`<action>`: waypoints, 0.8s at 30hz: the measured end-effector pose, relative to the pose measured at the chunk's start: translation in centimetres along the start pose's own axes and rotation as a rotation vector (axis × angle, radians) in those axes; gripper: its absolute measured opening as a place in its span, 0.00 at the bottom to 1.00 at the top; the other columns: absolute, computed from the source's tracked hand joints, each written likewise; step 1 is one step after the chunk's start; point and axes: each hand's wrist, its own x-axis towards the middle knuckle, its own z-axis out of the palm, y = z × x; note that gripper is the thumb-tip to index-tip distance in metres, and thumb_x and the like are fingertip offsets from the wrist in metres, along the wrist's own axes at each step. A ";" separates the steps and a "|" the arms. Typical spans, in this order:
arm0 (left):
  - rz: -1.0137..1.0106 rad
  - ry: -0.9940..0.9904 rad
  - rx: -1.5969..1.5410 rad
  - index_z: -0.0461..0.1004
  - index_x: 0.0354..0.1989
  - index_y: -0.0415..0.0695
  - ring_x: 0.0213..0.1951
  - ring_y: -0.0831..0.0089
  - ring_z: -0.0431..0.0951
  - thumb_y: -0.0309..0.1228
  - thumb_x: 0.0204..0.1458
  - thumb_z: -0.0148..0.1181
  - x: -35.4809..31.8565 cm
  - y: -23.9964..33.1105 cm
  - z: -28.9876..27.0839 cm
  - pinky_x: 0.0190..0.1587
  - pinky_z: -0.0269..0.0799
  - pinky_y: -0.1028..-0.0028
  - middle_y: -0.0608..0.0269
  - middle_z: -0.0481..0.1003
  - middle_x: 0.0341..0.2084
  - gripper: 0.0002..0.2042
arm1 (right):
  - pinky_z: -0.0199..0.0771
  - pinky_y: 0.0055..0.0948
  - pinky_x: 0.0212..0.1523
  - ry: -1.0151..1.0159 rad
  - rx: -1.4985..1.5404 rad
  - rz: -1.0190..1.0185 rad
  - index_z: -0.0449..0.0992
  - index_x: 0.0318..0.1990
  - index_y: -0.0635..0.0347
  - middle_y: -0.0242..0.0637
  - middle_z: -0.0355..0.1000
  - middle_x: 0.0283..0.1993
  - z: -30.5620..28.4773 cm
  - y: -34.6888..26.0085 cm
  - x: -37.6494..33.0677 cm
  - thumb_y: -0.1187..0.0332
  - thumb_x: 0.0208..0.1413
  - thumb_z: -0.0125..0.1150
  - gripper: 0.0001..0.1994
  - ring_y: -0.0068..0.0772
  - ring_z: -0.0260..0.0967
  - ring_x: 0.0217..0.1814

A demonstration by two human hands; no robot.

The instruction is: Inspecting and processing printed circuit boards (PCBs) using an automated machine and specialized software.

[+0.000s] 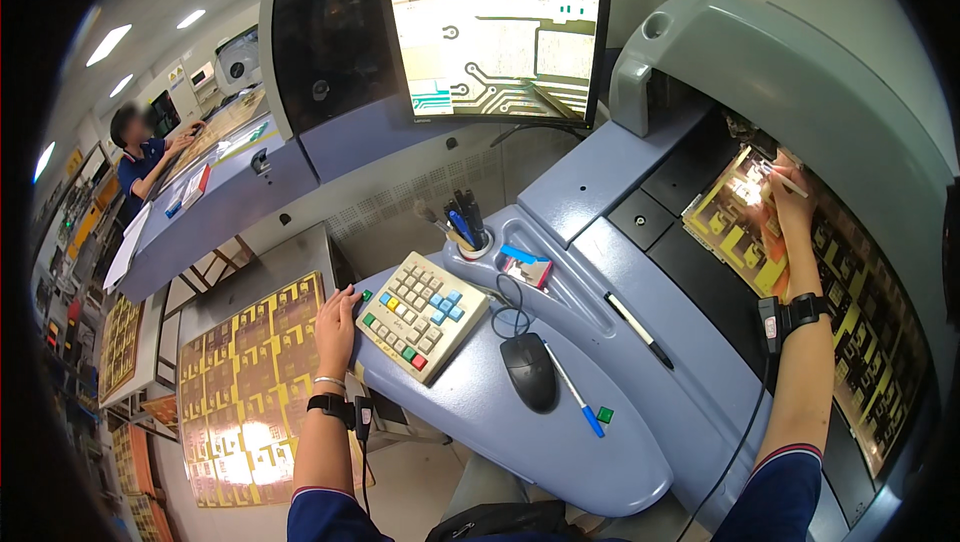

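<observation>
My right hand (795, 204) is closed around a slim white pen-like tool (787, 180). It works over a copper-coloured circuit board panel (735, 210) under the grey machine hood, where a bright light shines on the board. My left hand (336, 322) rests at the left edge of the blue-grey console with its fingers stretched out, close to a green button (366, 296). Just right of that hand sits a beige keypad (425, 317) with coloured keys. On the monitor (495, 50), enlarged circuit traces appear with a dark pointed tip over them.
A black mouse (529, 372), a blue-capped pen (575, 392) and a black-and-white marker (640, 330) lie on the console. Behind the keypad stands a pen cup (468, 242). More panels (250, 382) cover a table at left. A co-worker (145, 157) sits farther off.
</observation>
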 end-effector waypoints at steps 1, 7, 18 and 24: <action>-0.002 0.010 -0.007 0.78 0.43 0.45 0.57 0.61 0.66 0.37 0.62 0.38 0.0 -0.1 0.0 0.60 0.56 0.65 0.62 0.74 0.49 0.18 | 0.69 0.20 0.31 -0.002 0.003 -0.001 0.77 0.34 0.57 0.29 0.72 0.26 0.1 0.0 -0.1 0.65 0.50 0.60 0.08 0.19 0.68 0.27; -0.007 0.008 -0.015 0.78 0.43 0.45 0.58 0.61 0.66 0.38 0.62 0.38 0.1 -0.1 0.2 0.61 0.56 0.65 0.62 0.74 0.49 0.19 | 0.66 0.17 0.24 -0.029 0.148 -0.024 0.76 0.33 0.61 0.27 0.70 0.23 -0.3 -0.2 -0.3 0.69 0.52 0.59 0.05 0.16 0.65 0.22; 0.002 0.004 -0.008 0.78 0.43 0.44 0.58 0.60 0.66 0.39 0.63 0.37 0.1 -0.2 0.0 0.61 0.56 0.65 0.60 0.74 0.49 0.20 | 0.68 0.20 0.33 -0.036 0.124 0.000 0.78 0.34 0.58 0.26 0.72 0.26 -0.4 -0.4 -0.4 0.66 0.51 0.61 0.07 0.16 0.67 0.28; -0.001 0.013 -0.013 0.78 0.42 0.44 0.57 0.61 0.66 0.37 0.62 0.39 0.1 -0.2 0.2 0.60 0.57 0.65 0.62 0.74 0.49 0.18 | 0.67 0.19 0.32 -0.048 0.094 0.018 0.78 0.36 0.57 0.26 0.71 0.26 -0.2 -0.3 -0.4 0.64 0.51 0.60 0.08 0.15 0.67 0.29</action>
